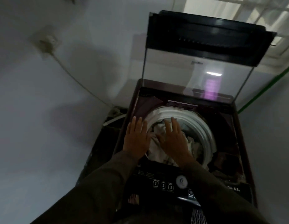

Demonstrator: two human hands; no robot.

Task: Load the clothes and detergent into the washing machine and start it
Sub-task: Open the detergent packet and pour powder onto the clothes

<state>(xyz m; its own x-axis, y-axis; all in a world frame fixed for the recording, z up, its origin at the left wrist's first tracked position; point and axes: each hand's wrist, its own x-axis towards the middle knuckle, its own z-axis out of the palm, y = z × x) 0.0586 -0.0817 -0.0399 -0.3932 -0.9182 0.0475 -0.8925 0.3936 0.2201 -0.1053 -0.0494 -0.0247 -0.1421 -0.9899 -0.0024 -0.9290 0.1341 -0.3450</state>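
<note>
Pale clothes (157,152) heaped inside white drum (203,126); right hand (172,140) laid flat on them, fingers (174,126) straight, presumably for packing down; left hand (136,138) spread flat at drum's left edge, likely bracing.

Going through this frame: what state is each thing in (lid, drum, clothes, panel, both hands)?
lid, open, raised upright.
drum, loaded, nearly to its rim.
clothes, piled inside the drum.
left hand, flat, fingers straight, at the drum's left edge.
right hand, flat, fingers straight, on the clothes.
control panel, round display looks lit.
</note>
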